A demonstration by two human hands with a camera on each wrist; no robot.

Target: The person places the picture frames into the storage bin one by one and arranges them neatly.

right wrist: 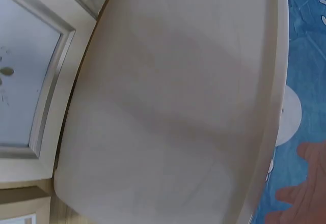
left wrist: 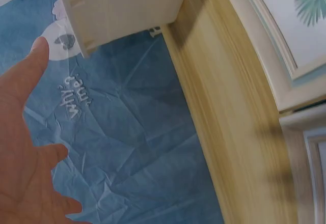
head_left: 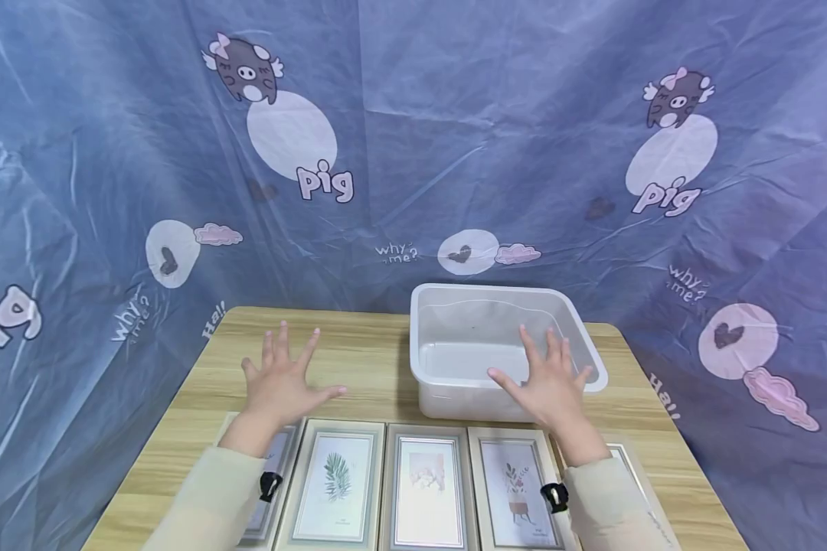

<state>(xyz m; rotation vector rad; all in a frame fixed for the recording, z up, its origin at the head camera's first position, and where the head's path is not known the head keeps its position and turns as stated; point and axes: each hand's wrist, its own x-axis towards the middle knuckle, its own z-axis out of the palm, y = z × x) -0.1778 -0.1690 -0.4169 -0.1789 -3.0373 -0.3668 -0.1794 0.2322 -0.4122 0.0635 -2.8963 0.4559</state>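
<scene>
My left hand (head_left: pixel 279 388) hovers with fingers spread over the wooden table, left of the grey plastic bin (head_left: pixel 430 394). Nothing is in it. In the left wrist view its thumb and some fingertips show at the left edge, with the bin's wall (left wrist: pixel 127 5) above. My right hand (head_left: pixel 551 386), also spread and holding nothing, is in front of the bin's right part and covers some of it. In the right wrist view the bin's wall (right wrist: pixel 168 102) fills the middle, and part of the right hand (right wrist: pixel 305 193) shows at lower right.
Several picture frames lie in a row along the near side of the table (head_left: pixel 358 344): a green leaf one (head_left: pixel 336 478), a pale one (head_left: pixel 427 490) and a potted plant one (head_left: pixel 517 497) among them. My forearms partly hide the outer frames. Blue printed cloth (head_left: pixel 413 153) hangs behind.
</scene>
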